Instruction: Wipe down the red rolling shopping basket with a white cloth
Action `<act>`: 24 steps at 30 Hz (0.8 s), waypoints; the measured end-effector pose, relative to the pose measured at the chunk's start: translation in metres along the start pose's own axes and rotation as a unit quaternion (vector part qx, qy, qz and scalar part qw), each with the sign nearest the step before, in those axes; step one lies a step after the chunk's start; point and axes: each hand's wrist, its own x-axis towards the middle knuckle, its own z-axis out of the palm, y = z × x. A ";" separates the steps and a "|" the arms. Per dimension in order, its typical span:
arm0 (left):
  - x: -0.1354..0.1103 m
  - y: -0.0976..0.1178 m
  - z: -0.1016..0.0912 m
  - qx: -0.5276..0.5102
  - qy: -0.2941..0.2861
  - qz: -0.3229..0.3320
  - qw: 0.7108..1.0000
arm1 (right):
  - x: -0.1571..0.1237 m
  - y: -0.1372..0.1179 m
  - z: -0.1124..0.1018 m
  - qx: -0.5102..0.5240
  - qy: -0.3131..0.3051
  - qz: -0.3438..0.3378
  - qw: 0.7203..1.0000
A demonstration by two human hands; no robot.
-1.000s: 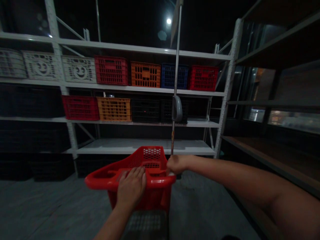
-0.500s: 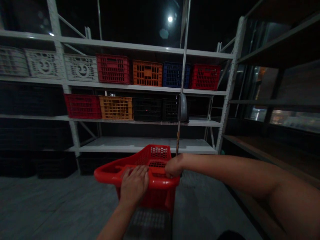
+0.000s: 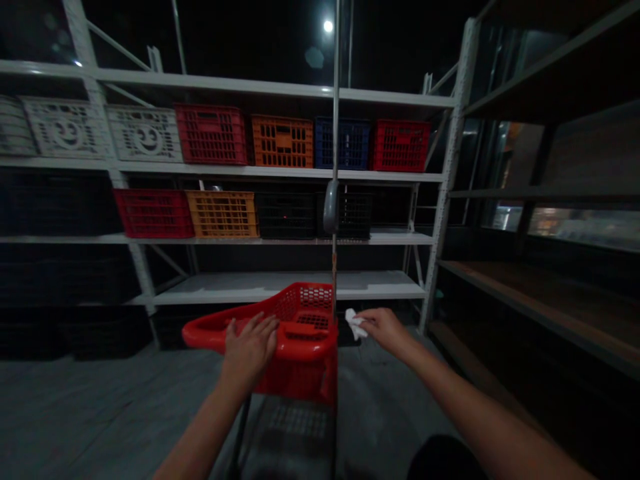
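A red plastic shopping cart (image 3: 300, 351) stands in front of me, with its perforated basket facing the shelves. My left hand (image 3: 249, 343) lies on the cart's handle end, fingers stretched out and slightly apart, palm down. To the right of the cart, my right hand (image 3: 383, 328) pinches a crumpled white cloth or tissue (image 3: 356, 324) between thumb and fingers, held in the air apart from the cart. A thin upright metal pole (image 3: 335, 147) with a grey rounded piece (image 3: 331, 207) rises at the cart's right edge.
White metal shelving (image 3: 280, 172) spans the back. Its levels carry white crates (image 3: 145, 137), red crates (image 3: 153, 213), orange crates (image 3: 283, 143), a blue crate (image 3: 343, 143) and black crates (image 3: 287, 217). Darker shelves (image 3: 540, 193) run along the right. The floor (image 3: 125, 413) is grey.
My right hand has moved from the cart's right side outward to the right, and the white cloth or tissue now shows in it. My left hand stays on the cart. The pole appears farther left.
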 end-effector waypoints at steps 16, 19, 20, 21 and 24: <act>-0.001 0.060 0.010 -0.011 -0.026 -0.025 0.999 | 0.014 -0.005 0.143 0.305 0.312 0.218 0.873; 0.001 0.055 0.012 -0.015 -0.026 -0.036 0.999 | 0.002 -0.012 0.156 0.378 0.312 0.202 0.848; 0.002 0.054 0.013 -0.017 -0.027 -0.037 0.999 | -0.003 -0.015 0.161 0.398 0.301 0.192 0.845; 0.002 0.053 0.014 -0.020 -0.028 -0.037 0.999 | -0.007 -0.017 0.165 0.414 0.294 0.183 0.842; 0.001 0.051 0.014 -0.028 -0.029 -0.032 0.999 | -0.002 -0.009 0.166 0.434 0.311 0.182 0.826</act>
